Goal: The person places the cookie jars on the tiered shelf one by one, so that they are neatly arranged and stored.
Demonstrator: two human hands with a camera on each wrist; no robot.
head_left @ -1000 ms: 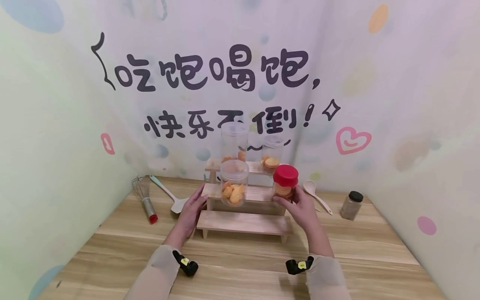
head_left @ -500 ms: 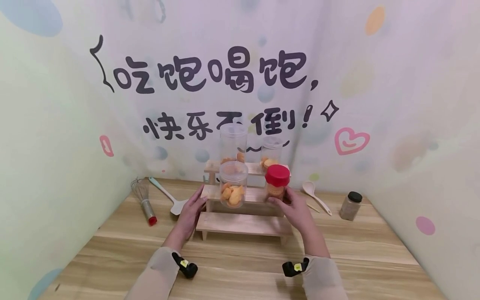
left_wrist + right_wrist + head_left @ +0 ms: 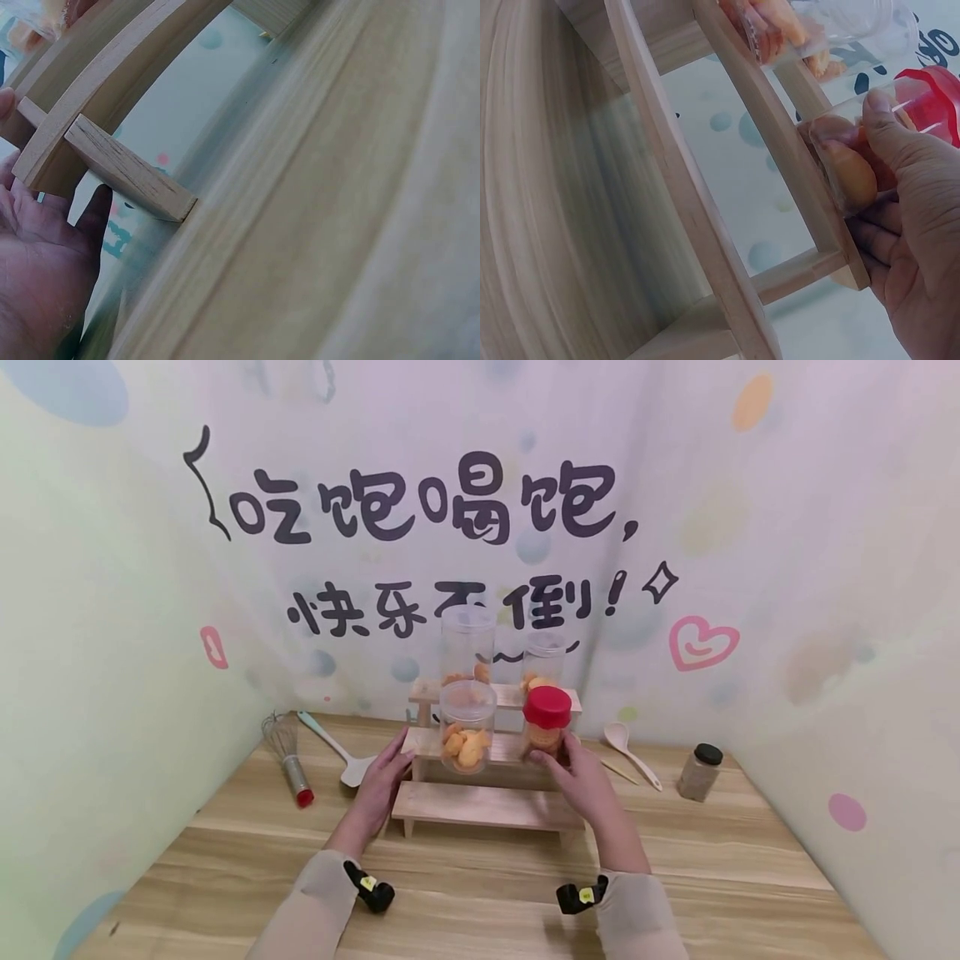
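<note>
A three-tier wooden stand rises in steps on the table. My left hand grips the left end of its middle tier; in the left wrist view, fingers of the left hand reach behind the board. My right hand holds a clear jar of cookies with a red lid at the right part of the middle tier. The right wrist view shows this jar's base at the tier board, thumb on its side. Left of it on the same tier stands a clear-lidded cookie jar.
On the top tier stand a tall clear jar and a shorter clear jar, both with cookies. A whisk and white spatula lie left. A spoon and black-lidded jar are at the right.
My right hand has moved left with the red-lidded jar, bringing it closer to the other jar on the middle tier. My left hand has stayed at the stand's left end.
</note>
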